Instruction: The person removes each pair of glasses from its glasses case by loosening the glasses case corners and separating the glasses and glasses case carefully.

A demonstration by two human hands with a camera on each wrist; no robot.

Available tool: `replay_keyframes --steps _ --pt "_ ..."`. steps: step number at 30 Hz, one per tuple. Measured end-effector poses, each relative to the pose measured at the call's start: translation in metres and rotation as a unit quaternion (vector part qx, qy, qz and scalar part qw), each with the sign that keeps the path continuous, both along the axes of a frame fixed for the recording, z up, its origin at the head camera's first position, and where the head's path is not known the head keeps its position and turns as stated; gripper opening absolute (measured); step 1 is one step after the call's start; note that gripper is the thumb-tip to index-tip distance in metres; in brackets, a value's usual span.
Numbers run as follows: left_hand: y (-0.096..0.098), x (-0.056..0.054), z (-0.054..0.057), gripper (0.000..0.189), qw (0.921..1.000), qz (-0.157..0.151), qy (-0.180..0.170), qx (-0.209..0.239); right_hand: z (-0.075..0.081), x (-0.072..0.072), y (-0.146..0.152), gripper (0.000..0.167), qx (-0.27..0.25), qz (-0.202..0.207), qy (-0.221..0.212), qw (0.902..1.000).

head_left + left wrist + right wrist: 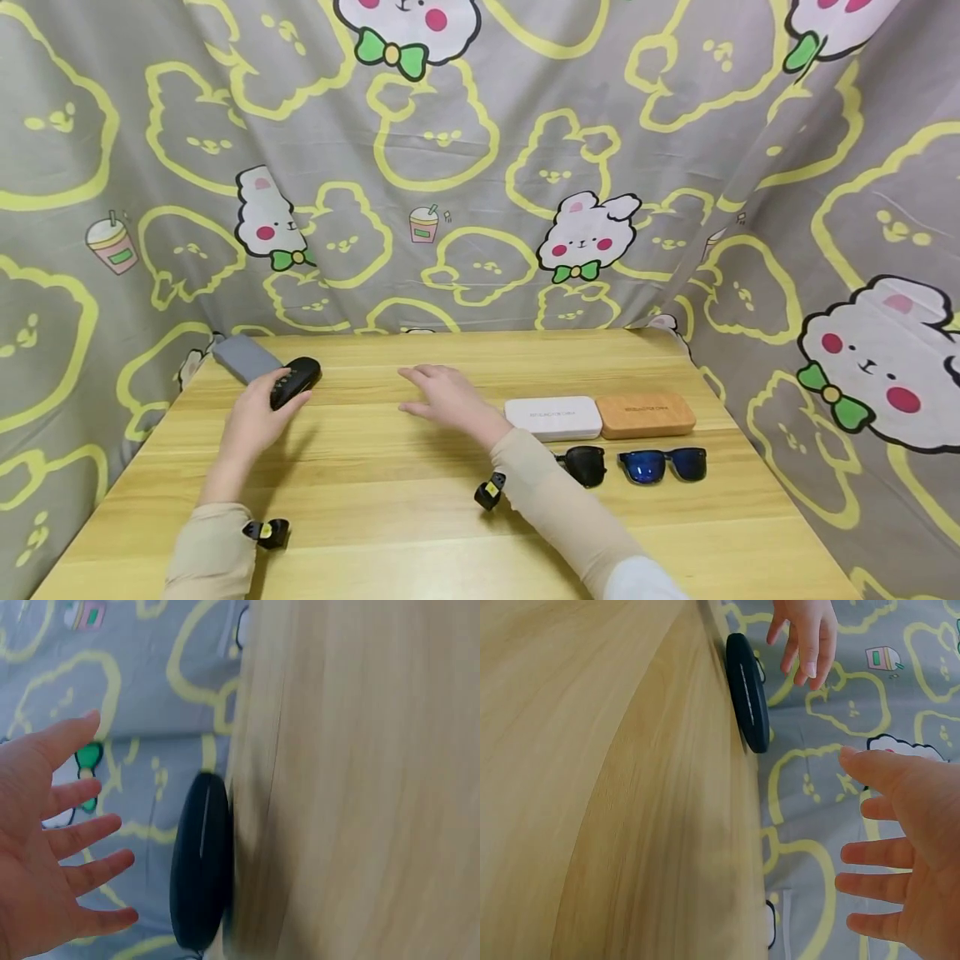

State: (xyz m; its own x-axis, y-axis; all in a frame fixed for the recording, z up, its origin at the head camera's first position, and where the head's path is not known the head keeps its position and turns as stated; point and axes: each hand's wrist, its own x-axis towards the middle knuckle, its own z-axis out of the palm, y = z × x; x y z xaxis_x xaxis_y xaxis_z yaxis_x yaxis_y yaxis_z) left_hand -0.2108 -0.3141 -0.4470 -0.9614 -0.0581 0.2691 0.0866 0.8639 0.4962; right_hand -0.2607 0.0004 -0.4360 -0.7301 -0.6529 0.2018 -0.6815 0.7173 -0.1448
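Grey cloth [420, 283] printed with white rabbits and yellow outlines hangs around a pale wooden table [375, 517] in the head view I am watching from afar. On the table's far left lies one glossy black hard-shell case [303, 379], elongated with rounded ends, some small marks on its top too fine for me to read. One flat blue-grey oblong case [243, 357] lies just beside it. To the right I count two more, end to end: a white oblong case [553, 419] and an orange-brown oblong case [647, 416], making four. Nearer lie two pairs of sunglasses: black sunglasses with dark lenses [585, 465], partly hidden by a beige sleeve [558, 500], and dark-framed sunglasses with blue lenses [647, 468]. The person's left hand [258, 421] is at the black case, the right hand [450, 396] over the table's middle.

From the left wrist, I see the left hand's fingers straight and spread, apart from the black case, whose dark side carries a thin pale line.

My right wrist feed shows the right hand's fingers extended too, gripping nothing, with the black case on the table and the left hand near it.
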Motion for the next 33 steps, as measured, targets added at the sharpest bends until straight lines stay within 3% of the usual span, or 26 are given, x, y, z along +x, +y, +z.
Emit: replay_keyframes --steps 9,17,23,33 --pt "-0.031 -0.003 -0.007 0.078 0.9983 0.031 -0.048 0.012 -0.002 -0.003 -0.028 0.066 0.014 0.010 -0.016 0.9997" --pt "-0.044 -0.001 -0.014 0.088 0.9935 0.024 -0.111 0.008 -0.003 -0.001 -0.048 0.065 0.026 0.024 -0.019 0.9992" --pt "-0.048 0.002 -0.013 0.091 0.9887 0.025 -0.148 0.005 -0.004 0.002 -0.057 0.063 0.033 0.026 -0.025 0.9988" --pt "-0.042 0.007 -0.009 0.088 0.9863 0.024 -0.163 -0.009 -0.003 0.005 -0.068 0.063 0.047 0.026 -0.038 0.9979"
